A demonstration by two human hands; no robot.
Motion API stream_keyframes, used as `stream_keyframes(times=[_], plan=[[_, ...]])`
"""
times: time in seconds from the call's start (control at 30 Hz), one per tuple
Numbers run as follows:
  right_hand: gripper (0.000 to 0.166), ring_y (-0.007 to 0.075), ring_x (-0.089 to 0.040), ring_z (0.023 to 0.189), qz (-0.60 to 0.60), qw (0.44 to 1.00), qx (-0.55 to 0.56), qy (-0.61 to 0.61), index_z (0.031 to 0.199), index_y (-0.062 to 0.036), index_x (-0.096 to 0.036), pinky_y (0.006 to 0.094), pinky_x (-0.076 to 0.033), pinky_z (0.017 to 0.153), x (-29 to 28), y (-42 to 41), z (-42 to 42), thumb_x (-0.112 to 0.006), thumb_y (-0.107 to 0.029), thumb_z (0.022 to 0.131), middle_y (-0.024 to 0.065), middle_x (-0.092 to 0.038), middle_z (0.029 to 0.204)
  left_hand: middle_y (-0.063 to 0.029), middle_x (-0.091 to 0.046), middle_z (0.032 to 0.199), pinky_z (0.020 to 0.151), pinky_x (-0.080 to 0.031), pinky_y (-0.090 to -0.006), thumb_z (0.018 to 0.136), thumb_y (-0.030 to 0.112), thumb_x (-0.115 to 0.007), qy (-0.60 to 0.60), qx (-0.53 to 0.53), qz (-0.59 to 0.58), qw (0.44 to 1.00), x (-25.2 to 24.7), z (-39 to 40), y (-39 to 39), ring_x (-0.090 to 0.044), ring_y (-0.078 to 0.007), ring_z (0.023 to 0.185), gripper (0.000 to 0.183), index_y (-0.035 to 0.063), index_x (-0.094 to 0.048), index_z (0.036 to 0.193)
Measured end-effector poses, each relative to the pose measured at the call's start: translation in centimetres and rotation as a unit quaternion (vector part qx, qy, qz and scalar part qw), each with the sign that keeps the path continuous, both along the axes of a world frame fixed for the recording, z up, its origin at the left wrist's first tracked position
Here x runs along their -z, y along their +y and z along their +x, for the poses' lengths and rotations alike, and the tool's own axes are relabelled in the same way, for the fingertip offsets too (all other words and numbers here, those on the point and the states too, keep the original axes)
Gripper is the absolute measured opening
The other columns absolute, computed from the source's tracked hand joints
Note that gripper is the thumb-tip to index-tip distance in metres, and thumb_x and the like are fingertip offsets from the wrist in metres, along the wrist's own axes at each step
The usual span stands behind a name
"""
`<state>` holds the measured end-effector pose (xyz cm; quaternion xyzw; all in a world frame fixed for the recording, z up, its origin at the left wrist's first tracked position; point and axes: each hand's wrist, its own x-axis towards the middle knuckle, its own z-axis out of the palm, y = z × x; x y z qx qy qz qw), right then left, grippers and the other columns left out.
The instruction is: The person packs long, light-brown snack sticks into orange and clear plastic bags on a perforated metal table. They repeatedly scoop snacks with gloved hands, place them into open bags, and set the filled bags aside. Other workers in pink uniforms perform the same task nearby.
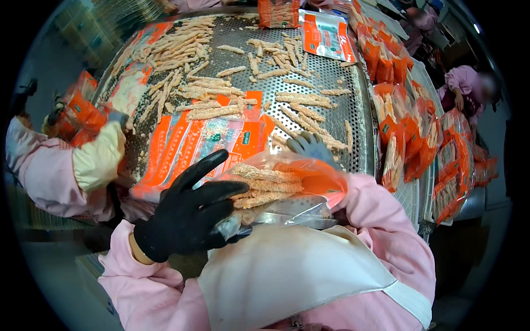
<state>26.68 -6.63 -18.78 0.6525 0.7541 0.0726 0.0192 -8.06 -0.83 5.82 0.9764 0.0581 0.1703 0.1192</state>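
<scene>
My left hand (194, 207), in a black glove, holds the near left end of a clear and orange plastic bag (319, 182) with breaded sticks (267, 186) inside. Its index finger is raised and spread from the others. Just beyond the bag's right part, my right hand (312, 147), in a grey-blue glove, reaches over the perforated metal table with fingers apart, beside loose breaded sticks (312, 124). The bag partly covers its wrist; whether it touches a stick cannot be told. Flat orange and clear bags (178, 145) lie overlapped beyond my left hand, with several sticks on top.
More sticks (182, 45) and crumbs lie across the perforated metal table (339, 78). A flat bag (327, 37) and an upright filled bag (278, 14) are at the far side. Filled bags (393, 120) line the right. A co-worker's sleeve (99, 157) reaches in at left; other people are farther off.
</scene>
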Motion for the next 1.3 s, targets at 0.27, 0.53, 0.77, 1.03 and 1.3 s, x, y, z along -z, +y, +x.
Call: stream_keyframes(times=[0.27,0.53,0.77,1.03,1.3], plan=[[0.084,0.0212,-0.063,0.102,0.073,0.727,0.207,0.651,0.148,-0.0075,-0.034,0.0342,-0.054,0.089,-11.8,-1.9,2.0,-0.079,-0.015,0.077,0.0156,-0.056,0.126,-0.0124,-0.059,0.133,0.111,-0.032,-0.0622,0.070,0.027,-0.083,-0.045,-0.096,0.011,0.994,-0.3,2.3,1.3,-0.046,-0.0416,0.132,0.035,0.0131,-0.064,0.096],[0.068,0.0257,-0.059,0.118,0.122,0.595,-0.169,0.776,0.142,-0.0066,-0.042,0.0408,-0.046,0.104,-26.1,-1.4,-3.2,-0.075,-0.010,0.083,0.0136,-0.059,0.129,-0.0118,-0.059,0.133,0.112,-0.033,-0.0554,0.074,0.027,-0.081,-0.032,-0.013,0.057,0.998,-1.5,4.3,3.1,-0.051,-0.0404,0.127,0.056,0.0117,-0.062,0.124],[0.062,0.0200,-0.053,0.113,-0.283,0.792,-0.177,0.511,0.127,-0.0037,-0.049,0.0357,-0.044,0.097,-22.6,3.5,-4.0,-0.080,-0.020,0.076,0.0114,-0.052,0.124,-0.0072,-0.068,0.116,0.107,-0.042,-0.0522,0.076,0.025,-0.080,-0.048,-0.055,-0.057,0.996,2.1,2.0,2.7,-0.057,-0.0343,0.122,0.040,0.0075,-0.068,0.110],[0.077,0.0228,-0.059,0.108,-0.288,0.806,-0.278,0.436,0.138,-0.0074,-0.046,0.0377,-0.047,0.093,-22.0,2.4,-5.4,-0.085,-0.026,0.074,0.0107,-0.061,0.119,-0.0005,-0.071,0.107,0.106,-0.041,-0.0543,0.070,0.033,-0.085,-0.072,-0.091,0.055,0.992,3.0,1.2,1.9,-0.055,-0.0348,0.125,0.031,0.0182,-0.073,0.094],[0.087,0.0238,-0.054,0.123,-0.176,0.790,-0.311,0.498,0.145,-0.0089,-0.043,0.0354,-0.041,0.106,-19.1,2.9,-8.0,-0.085,-0.021,0.069,0.0130,-0.056,0.134,-0.0013,-0.066,0.122,0.113,-0.036,-0.0487,0.081,0.032,-0.073,-0.040,-0.103,-0.040,0.993,4.6,3.2,0.2,-0.042,-0.0415,0.136,0.029,0.0148,-0.073,0.104]])
